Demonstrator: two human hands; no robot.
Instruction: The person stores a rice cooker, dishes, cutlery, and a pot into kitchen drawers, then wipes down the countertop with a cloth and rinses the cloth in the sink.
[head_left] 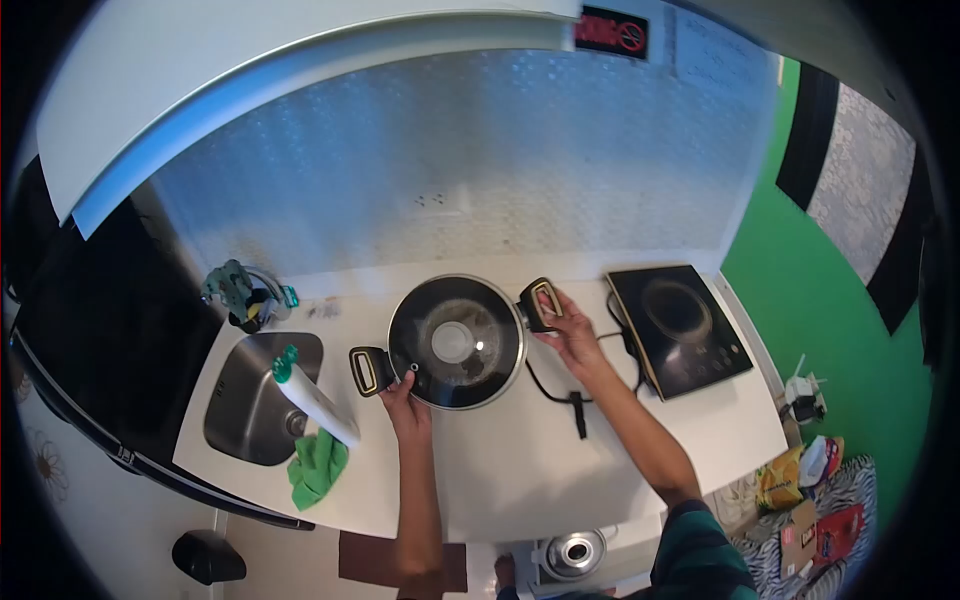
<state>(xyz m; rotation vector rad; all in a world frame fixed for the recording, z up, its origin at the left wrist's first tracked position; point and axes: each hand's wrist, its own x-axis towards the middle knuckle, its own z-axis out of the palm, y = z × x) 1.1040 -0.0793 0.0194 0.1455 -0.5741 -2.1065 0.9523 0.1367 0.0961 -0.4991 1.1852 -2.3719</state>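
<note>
Above the white counter I hold a black two-handled pot (pixel 470 385), whose round top looks like a glass lid with a metal rim and a pale disc at its centre. My right hand (pixel 572 338) is closed around the gold-trimmed handle on the right. At the lower left rim, beside the other handle (pixel 369 371), my left hand (pixel 405 408) grips the pot, its thumb over the edge. Most of the left fingers are hidden beneath. Whether the pot's base touches the counter I cannot tell.
Right of the pot lies an induction cooktop (pixel 685 345), with a black cable (pixel 578 415) on the counter. To the left are a sink (pixel 230 400), a white bottle with green cap (pixel 318 400), a green cloth (pixel 318 468) and a utensil holder (pixel 255 305).
</note>
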